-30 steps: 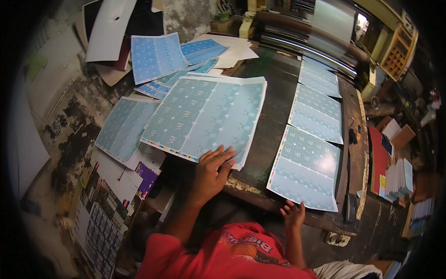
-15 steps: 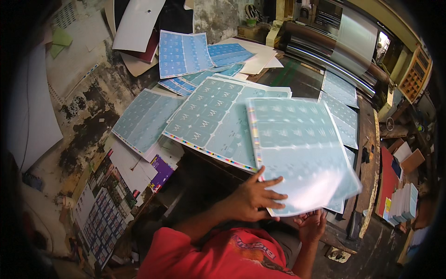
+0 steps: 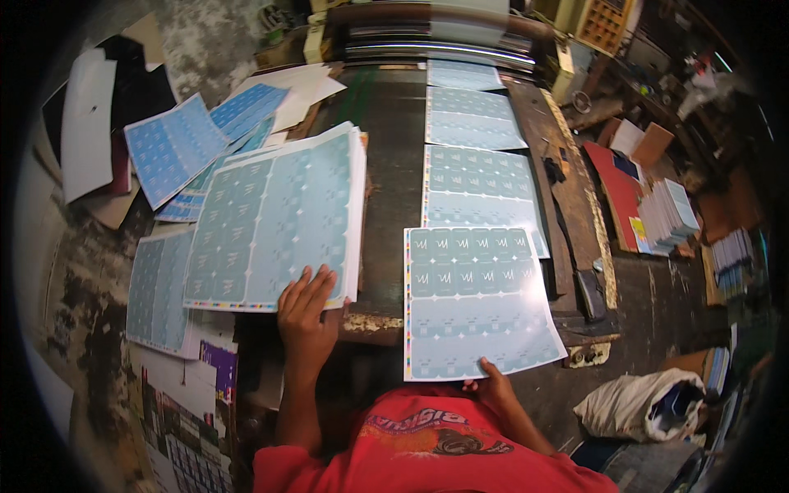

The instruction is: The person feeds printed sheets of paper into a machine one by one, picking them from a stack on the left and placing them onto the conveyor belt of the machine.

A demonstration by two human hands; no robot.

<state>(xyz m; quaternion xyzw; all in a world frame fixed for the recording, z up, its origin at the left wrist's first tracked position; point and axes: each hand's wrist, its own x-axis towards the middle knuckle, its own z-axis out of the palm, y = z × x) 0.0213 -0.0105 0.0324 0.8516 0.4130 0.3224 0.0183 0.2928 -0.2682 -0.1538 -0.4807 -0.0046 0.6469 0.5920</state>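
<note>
A thick stack of printed sheets [image 3: 275,222] lies left of centre on a dark, worn wooden table [image 3: 390,189]; the paper is matte, pale teal, gridded with small repeated label shapes and edged with a thin colour strip. Just right of centre sits a single printed sheet [image 3: 477,304] of the same pattern, its lower half washed out by glare. Above it, a row of similar sheets [image 3: 477,156] runs toward the top of the frame, each overlapping the next. Bluer sheets [image 3: 177,144] fan out at the upper left over a cracked, blotchy floor.

Half a second ago the single sheet was lifted and tilted in mid-air over the stack, with the left hand stretched across it; now it lies flat at the table's near edge.

The left hand [image 3: 308,316] rests palm-down with fingers spread on the stack's lower right corner, gripping nothing. The right hand [image 3: 489,384] pinches the single sheet's bottom edge at lower centre, thumb on top and fingers hidden beneath.
</note>
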